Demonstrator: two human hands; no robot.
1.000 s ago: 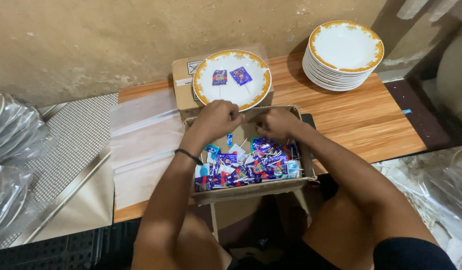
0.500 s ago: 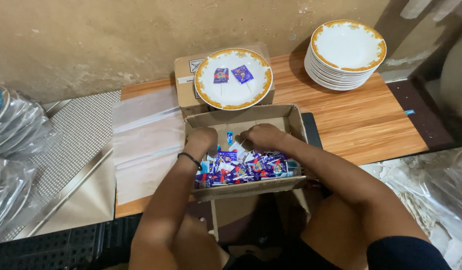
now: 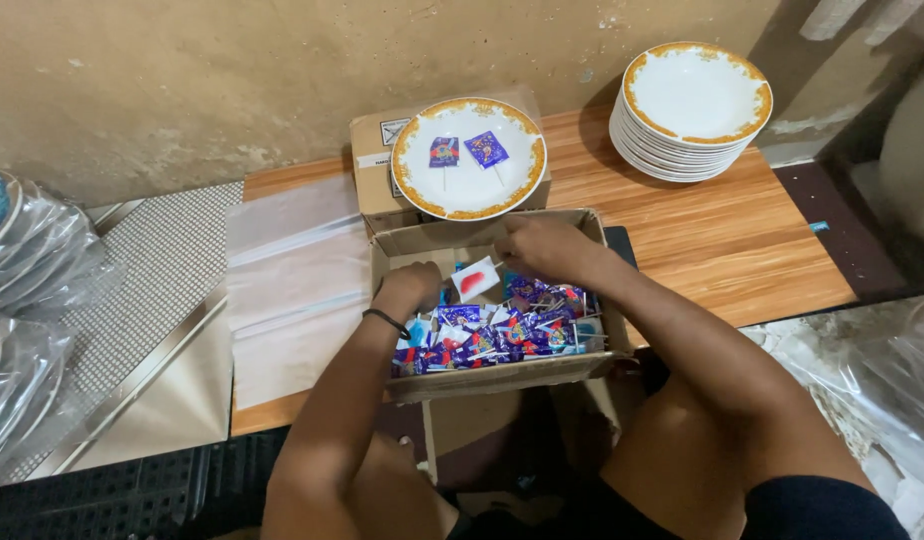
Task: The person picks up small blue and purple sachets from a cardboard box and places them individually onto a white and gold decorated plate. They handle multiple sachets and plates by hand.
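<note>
Red-white packet [image 3: 475,280], between both hands, above box [image 3: 502,375]

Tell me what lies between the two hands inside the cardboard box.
In the head view, a small white packet with a red patch lies between the left hand and right hand, above the heap of blue-wrapped lollipops in the cardboard box.

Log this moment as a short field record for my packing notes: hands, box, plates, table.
left hand: inside the cardboard box, among the wrapped lollipops
right hand: at the box's far side, beside a white packet with a red patch
near plate: on a closed carton, holding two lollipops
plate stack: far right on the wooden table
plastic bags: flat, left of box
</note>
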